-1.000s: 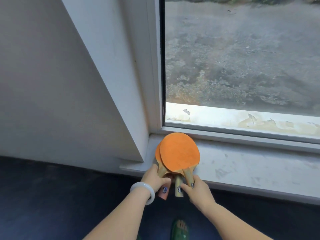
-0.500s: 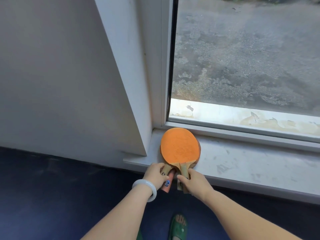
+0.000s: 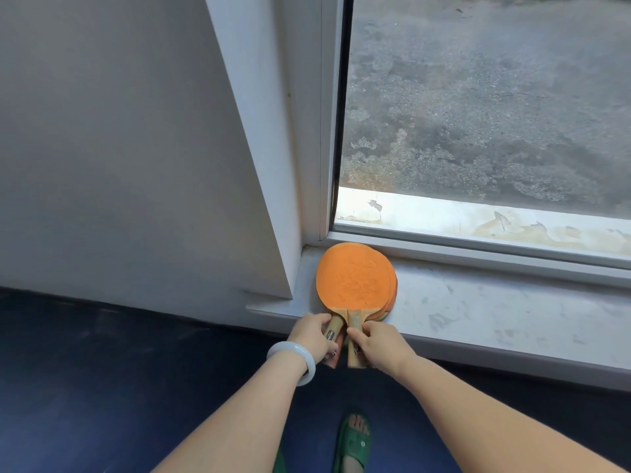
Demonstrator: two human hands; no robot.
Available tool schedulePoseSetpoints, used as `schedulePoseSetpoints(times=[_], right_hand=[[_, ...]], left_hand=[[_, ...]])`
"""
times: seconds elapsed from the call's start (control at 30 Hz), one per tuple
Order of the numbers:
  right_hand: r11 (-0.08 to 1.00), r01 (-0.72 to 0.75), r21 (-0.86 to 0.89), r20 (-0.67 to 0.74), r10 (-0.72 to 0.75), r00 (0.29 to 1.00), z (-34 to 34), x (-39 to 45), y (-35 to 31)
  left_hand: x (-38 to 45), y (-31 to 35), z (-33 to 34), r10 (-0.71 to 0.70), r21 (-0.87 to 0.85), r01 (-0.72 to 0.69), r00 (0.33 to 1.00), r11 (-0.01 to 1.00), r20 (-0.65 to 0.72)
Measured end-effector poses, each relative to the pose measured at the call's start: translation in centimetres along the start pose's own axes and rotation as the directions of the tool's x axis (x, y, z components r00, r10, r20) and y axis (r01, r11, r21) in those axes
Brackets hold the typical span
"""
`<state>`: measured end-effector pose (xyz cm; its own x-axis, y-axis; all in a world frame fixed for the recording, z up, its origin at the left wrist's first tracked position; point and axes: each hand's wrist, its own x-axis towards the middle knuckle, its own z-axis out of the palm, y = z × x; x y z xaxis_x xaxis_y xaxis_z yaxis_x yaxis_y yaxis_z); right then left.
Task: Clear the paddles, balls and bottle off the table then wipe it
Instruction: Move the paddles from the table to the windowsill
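A stack of orange table-tennis paddles (image 3: 355, 279) lies flat on the white window sill (image 3: 495, 308), pushed into the left corner against the window frame. Their wooden handles stick out over the sill's front edge. My left hand (image 3: 312, 336), with a white bangle on the wrist, grips the left handle. My right hand (image 3: 379, 344) holds the right handle, fingers curled around it. No table, ball or bottle is in view.
The window pane (image 3: 478, 107) rises behind the sill, with grey ground outside. A white wall (image 3: 119, 148) stands to the left. Below is a dark blue floor (image 3: 102, 387), where a foot in a green sandal (image 3: 353, 442) shows.
The paddles have gone from tilted above the sill edge to lying flat, slid deeper into the corner. Both hands followed, keeping hold of the handles.
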<state>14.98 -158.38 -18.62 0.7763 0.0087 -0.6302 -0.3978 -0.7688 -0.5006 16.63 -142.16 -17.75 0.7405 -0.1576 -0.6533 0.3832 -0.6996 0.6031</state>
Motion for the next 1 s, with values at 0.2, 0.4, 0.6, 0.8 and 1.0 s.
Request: schedulePoseSetpoints(times=[0.2, 0.4, 0.6, 0.8, 1.0], right_hand=[[0.998, -0.013, 0.062, -0.039, 0.015, 0.999, 0.01, -0.31, 0.86], [0.997, -0.021, 0.079, -0.049, 0.024, 0.998, 0.02, -0.56, 0.78], [0.996, -0.044, 0.081, -0.087, 0.051, 0.995, 0.26, -0.76, 1.07], [0.995, -0.059, 0.086, -0.071, 0.065, 0.995, 0.19, -0.63, 1.03], [0.996, -0.062, 0.065, -0.069, 0.067, 0.995, 0.09, -0.73, 1.04]], left_hand=[[-0.03, -0.11, -0.12, 0.005, 0.063, -0.005, 1.0, 0.998, -0.012], [0.02, -0.21, -0.15, 0.005, 0.046, -0.005, 1.0, 0.999, -0.004], [-0.16, -0.39, 0.14, -0.004, -0.004, 0.003, 1.0, 1.0, -0.018], [-0.03, -0.34, -0.11, -0.008, -0.005, 0.008, 1.0, 1.0, -0.001], [0.14, -0.5, -0.03, 0.011, 0.013, -0.011, 1.0, 1.0, -0.011]])
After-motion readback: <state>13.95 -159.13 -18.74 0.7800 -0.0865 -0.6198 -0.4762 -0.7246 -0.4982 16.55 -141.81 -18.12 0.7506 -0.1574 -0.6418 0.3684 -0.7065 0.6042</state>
